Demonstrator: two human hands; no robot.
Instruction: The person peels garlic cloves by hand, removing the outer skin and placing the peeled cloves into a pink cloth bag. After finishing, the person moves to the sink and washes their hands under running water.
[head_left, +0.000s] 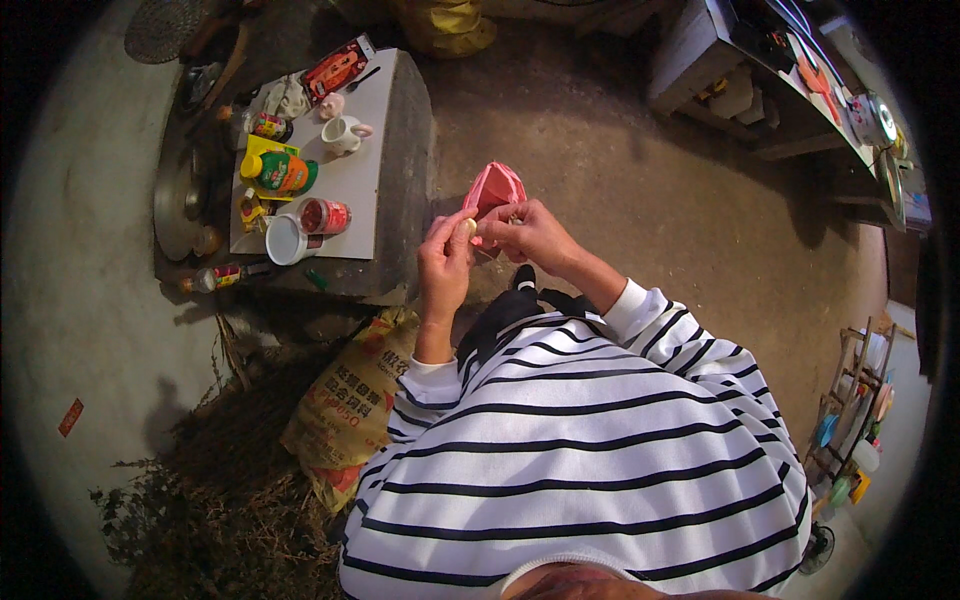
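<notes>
My left hand (444, 259) pinches a small pale piece (470, 226), which looks like a garlic clove, between thumb and fingers. Close against it, my right hand (536, 234) has its thumb and fingertips at the clove's edge. Another small pale thing (516, 220) shows in the curl of the right fingers, mostly hidden. Just beyond and below both hands is a pink plastic bag (496, 182) with its mouth spread. The hands cover its near side, and I cannot tell what supports it.
On my left, a concrete stove top bears a white board (364, 199) with a mug (345, 136), a green bottle (281, 174), jars and a white tub (291, 240). A feed sack (349, 405) and dry brush (225, 517) lie below. A counter (795, 97) and rack (851, 405) stand right.
</notes>
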